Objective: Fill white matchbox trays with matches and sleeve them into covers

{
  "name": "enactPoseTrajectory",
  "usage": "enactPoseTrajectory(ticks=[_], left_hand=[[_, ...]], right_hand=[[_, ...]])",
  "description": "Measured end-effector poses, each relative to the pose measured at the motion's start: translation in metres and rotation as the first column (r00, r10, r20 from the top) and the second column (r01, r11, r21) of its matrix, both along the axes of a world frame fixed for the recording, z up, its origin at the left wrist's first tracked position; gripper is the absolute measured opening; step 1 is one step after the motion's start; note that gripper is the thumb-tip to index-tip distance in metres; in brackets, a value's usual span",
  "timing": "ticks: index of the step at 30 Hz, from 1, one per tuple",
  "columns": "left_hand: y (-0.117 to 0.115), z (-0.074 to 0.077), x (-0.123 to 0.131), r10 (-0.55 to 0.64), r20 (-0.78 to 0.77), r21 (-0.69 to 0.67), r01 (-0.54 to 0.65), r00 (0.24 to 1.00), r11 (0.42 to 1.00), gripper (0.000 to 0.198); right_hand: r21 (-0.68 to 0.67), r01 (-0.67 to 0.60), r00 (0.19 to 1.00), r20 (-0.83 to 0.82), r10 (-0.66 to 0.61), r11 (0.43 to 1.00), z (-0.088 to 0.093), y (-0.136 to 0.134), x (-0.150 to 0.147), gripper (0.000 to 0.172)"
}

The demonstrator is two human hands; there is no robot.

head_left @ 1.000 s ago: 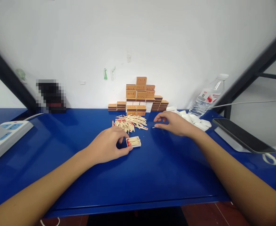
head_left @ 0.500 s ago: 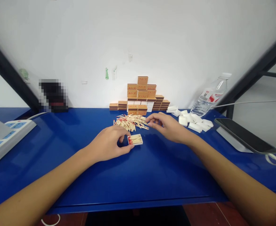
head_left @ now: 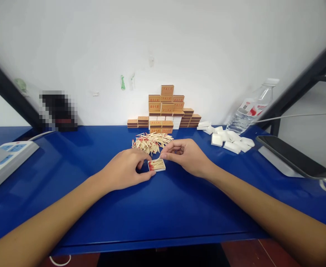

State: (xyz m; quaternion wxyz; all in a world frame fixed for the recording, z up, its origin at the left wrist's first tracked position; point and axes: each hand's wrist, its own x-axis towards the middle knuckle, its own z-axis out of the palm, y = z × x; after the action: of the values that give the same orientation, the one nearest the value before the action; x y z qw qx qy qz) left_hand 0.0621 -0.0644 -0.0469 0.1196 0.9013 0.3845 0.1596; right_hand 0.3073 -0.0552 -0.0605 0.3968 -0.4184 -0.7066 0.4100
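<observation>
A small white matchbox tray (head_left: 156, 165) with red-tipped matches in it lies on the blue table (head_left: 179, 200). My left hand (head_left: 125, 170) grips the tray's left side with thumb and fingers. My right hand (head_left: 185, 155) is pinched just above the tray's right end, holding a thin match between thumb and forefinger. A loose pile of matches (head_left: 151, 142) lies right behind the tray.
Stacked brown matchboxes (head_left: 165, 111) stand against the white wall. Several white tray inserts (head_left: 230, 141) lie at the right, beside a water bottle (head_left: 249, 113) and a dark phone (head_left: 293, 155). A power strip (head_left: 4, 155) sits at the left edge.
My right hand has come left and toward me from the table's right part to the tray, pinched on a match. My left hand has stayed on the tray.
</observation>
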Motion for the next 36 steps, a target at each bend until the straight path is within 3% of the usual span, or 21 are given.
enactPoseTrajectory(ticks=[5, 10, 14, 27, 31, 33, 36], left_hand=[[0.000, 0.000, 0.000, -0.009, 0.004, 0.003, 0.009, 1.000, 1.000, 0.028], [-0.001, -0.001, 0.000, 0.001, -0.018, 0.016, 0.000, 1.000, 1.000, 0.029], [-0.003, 0.000, 0.000, -0.014, -0.032, 0.015, 0.014, 0.999, 1.000, 0.026], [-0.005, 0.003, 0.002, -0.028, -0.040, 0.016, 0.029, 0.999, 0.999, 0.025], [-0.005, 0.002, 0.002, -0.040, 0.000, 0.038, 0.040, 0.999, 0.998, 0.025], [-0.005, 0.001, 0.002, -0.037, 0.017, 0.049, 0.036, 0.999, 0.998, 0.026], [-0.006, -0.001, 0.004, -0.036, 0.000, 0.021, 0.036, 0.999, 0.999, 0.026]], right_hand=[[0.066, -0.021, 0.975, 0.222, 0.006, 0.998, -0.003, 0.000, 0.001, 0.015], [0.217, -0.114, 0.928, 0.373, 0.025, 0.969, -0.001, -0.002, 0.003, 0.005], [0.312, -0.180, 0.902, 0.432, 0.030, 0.933, 0.001, -0.004, 0.004, 0.005], [0.296, -0.245, 0.871, 0.485, 0.076, 0.923, 0.010, -0.012, 0.002, 0.017], [0.418, -0.111, 0.900, 0.427, -0.087, 0.902, 0.011, 0.001, 0.014, 0.017], [0.464, -0.033, 0.872, 0.447, -0.202, 0.885, 0.011, 0.011, 0.024, 0.014], [0.465, -0.011, 0.800, 0.535, -0.271, 0.885, 0.008, 0.021, 0.035, 0.012]])
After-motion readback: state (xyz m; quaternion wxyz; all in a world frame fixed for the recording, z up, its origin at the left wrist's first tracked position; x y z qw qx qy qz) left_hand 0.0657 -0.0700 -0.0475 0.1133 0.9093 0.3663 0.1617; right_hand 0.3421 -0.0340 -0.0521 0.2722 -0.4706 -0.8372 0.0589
